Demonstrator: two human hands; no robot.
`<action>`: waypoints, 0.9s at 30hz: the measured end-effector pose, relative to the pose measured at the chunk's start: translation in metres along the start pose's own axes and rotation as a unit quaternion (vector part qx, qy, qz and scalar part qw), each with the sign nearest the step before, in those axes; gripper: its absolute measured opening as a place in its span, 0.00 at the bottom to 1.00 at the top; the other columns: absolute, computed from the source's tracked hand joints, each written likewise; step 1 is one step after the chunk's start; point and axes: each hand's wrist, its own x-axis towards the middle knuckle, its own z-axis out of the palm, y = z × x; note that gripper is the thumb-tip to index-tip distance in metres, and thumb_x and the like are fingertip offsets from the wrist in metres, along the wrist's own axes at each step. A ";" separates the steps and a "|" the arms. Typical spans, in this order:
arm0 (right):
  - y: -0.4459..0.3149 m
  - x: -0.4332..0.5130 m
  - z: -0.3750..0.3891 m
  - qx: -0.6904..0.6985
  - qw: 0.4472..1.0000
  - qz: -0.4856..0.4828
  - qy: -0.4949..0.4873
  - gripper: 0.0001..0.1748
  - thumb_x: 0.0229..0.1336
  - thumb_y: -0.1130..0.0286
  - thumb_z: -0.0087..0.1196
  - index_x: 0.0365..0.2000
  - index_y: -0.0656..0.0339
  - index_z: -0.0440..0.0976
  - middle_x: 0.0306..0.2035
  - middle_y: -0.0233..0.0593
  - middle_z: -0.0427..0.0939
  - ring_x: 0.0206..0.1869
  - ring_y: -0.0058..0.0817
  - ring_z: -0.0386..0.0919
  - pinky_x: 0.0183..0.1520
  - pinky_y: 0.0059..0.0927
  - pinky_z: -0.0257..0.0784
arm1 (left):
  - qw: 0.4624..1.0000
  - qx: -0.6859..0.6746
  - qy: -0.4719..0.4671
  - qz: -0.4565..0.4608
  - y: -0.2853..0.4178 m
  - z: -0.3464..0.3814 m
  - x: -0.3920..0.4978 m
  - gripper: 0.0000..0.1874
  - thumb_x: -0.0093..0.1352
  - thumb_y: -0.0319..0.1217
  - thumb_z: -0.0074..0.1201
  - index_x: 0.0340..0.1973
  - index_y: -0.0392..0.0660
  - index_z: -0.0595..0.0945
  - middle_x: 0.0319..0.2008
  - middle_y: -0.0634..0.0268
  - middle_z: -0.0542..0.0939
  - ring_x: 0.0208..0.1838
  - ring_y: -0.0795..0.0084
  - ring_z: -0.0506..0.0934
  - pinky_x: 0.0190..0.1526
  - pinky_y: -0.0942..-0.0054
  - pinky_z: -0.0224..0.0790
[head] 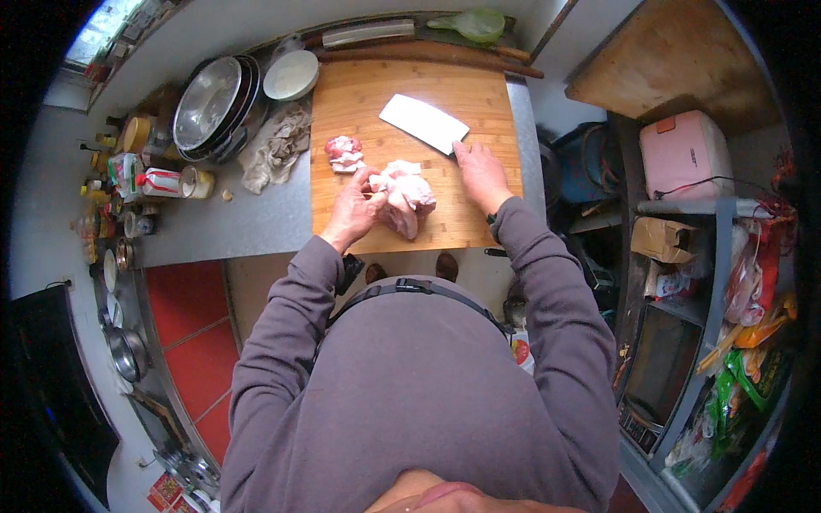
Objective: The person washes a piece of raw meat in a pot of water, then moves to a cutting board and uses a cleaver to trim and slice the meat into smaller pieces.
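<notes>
On a wooden cutting board (474, 218) lies a large piece of raw meat (410, 192), pale and pinkish with skin on it, possibly poultry. My left hand (355, 208) pinches its left edge between thumb and fingers. A smaller heap of cut raw meat (344, 154), red and white, rests just beyond that hand at the board's left side. My right hand (481, 174) grips a cleaver at its near right end, and its handle is hidden in the fingers. The broad, bright cleaver blade (423, 123) points away to the left, over the far part of the board.
A crumpled cloth (277, 149), a white bowl (291, 75) and stacked metal basins (208, 106) sit left of the board. Jars and bottles (160, 183) line the counter farther left. A wooden rod (430, 59) and a green ladle (474, 25) lie behind. Shelves (680, 206) stand at right.
</notes>
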 end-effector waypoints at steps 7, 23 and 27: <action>-0.013 -0.014 -0.028 0.107 0.992 0.060 -0.014 0.19 0.65 0.74 0.51 0.56 0.58 0.72 0.44 0.56 0.79 0.47 0.57 0.81 0.52 0.54 0.79 | 1.000 -0.016 0.000 0.008 0.001 0.000 -0.002 0.15 0.76 0.26 0.59 0.57 0.47 0.76 0.44 0.66 0.84 0.47 0.78 0.78 0.48 0.74 0.73; -0.116 -0.149 -0.121 0.288 0.954 0.050 -0.072 0.22 0.73 0.64 0.55 0.59 0.65 0.67 0.48 0.63 0.82 0.48 0.61 0.82 0.48 0.55 0.79 | 0.999 -0.054 0.000 0.001 -0.026 0.002 0.004 0.22 0.74 0.28 0.62 0.63 0.48 0.75 0.46 0.61 0.82 0.46 0.73 0.84 0.46 0.70 0.79; -0.129 -0.152 -0.113 0.292 0.951 0.071 -0.070 0.19 0.73 0.65 0.54 0.56 0.65 0.67 0.44 0.64 0.82 0.45 0.63 0.82 0.46 0.57 0.79 | 0.997 -0.078 0.007 0.027 -0.033 0.005 0.008 0.22 0.74 0.26 0.59 0.63 0.47 0.75 0.46 0.61 0.83 0.45 0.72 0.84 0.45 0.70 0.79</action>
